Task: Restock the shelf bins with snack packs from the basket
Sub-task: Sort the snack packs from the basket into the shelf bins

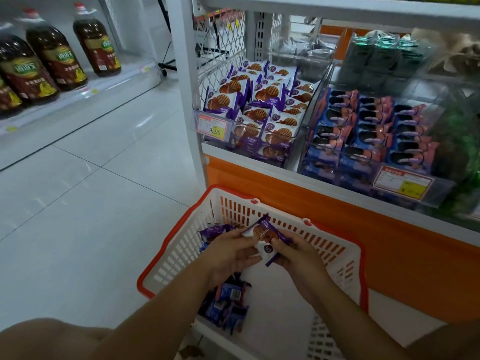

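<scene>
Pale tiled shop floor fills the view, seen from above by a crouching person. Nearest, the left hand (231,252) and right hand (296,253) are close together over a white basket (345,253) with an orange rim. Each pinches one end of a purple-and-white waffle pack (261,231); a second pack seems to lie beneath it. Dark blue packs (226,305) lie loose on the basket floor, and purple ones sit by its far left wall.

Just beyond, on the low shelf, a clear bin (293,137) holds matching waffle packs in leaning rows behind a price tag (211,127). The neighbouring bin (368,126) holds blue-and-pink packs.

The step appears to be squaring the pack before shelving. Best to carry it picture-forward into the waffle bin and slot it into a row, not the blue bin. Far left, oil bottles (52,55) stand on another shelf.
</scene>
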`<action>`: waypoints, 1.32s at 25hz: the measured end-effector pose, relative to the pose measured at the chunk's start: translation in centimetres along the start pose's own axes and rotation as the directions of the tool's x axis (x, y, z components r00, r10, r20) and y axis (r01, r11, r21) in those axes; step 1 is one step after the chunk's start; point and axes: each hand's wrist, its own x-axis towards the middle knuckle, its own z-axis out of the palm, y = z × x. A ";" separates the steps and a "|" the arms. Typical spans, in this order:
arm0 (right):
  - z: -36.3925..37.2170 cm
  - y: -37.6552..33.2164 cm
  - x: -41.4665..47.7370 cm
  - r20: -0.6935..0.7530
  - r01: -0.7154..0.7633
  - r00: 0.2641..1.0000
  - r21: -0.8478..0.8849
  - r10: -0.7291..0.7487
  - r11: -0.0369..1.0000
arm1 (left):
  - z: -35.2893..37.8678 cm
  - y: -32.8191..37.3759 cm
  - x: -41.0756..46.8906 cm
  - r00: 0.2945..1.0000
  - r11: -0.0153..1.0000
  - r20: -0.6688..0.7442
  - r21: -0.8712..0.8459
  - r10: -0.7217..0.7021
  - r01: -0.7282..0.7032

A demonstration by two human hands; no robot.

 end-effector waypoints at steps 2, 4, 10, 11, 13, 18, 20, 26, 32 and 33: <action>0.5 -0.9 -0.2 0.017 0.001 1.000 -0.079 0.000 0.997 | -0.2 0.7 -0.3 0.999 0.987 -0.005 0.156 0.046 -0.044; 0.7 -2.1 -0.2 0.056 0.041 0.998 -0.257 -0.027 0.965 | -0.4 1.4 -0.5 0.996 0.945 0.006 0.314 0.093 -0.090; 0.9 -3.8 -0.2 -0.051 0.063 0.996 -0.125 -0.070 0.990 | -0.6 2.2 -0.6 0.993 0.968 0.011 0.220 0.120 -0.119; 1.0 -3.8 -0.2 -0.046 0.046 0.998 -0.091 -0.050 0.995 | -0.6 2.2 -0.6 0.991 0.965 0.009 0.226 0.133 -0.131; 1.5 -4.2 -0.5 0.002 0.030 1.000 -0.094 -0.029 0.995 | -0.6 2.8 -0.9 0.987 0.959 -0.016 0.240 0.158 -0.149; 3.5 -11.1 -1.2 0.175 0.339 0.941 -0.535 -0.291 0.774 | -0.2 9.3 -2.2 0.959 0.881 0.050 0.385 0.279 -0.276; 4.9 -15.6 -0.9 0.222 0.429 0.896 -0.654 -0.384 0.623 | 0.5 13.5 -2.6 0.911 0.796 0.074 0.461 0.405 -0.391; 8.9 -26.5 5.4 0.154 0.482 0.761 -0.785 -0.631 0.389 | -0.3 20.3 -0.1 0.590 0.069 0.154 0.939 0.793 -0.337; 9.3 -26.7 12.9 0.191 0.319 0.855 -0.927 -0.483 0.197 | -3.4 19.4 4.3 0.618 -0.243 0.260 0.963 0.742 -0.113; 9.1 -26.4 13.3 0.197 0.322 0.874 -0.920 -0.444 0.226 | -3.5 19.4 4.4 0.612 -0.238 0.265 0.963 0.745 -0.128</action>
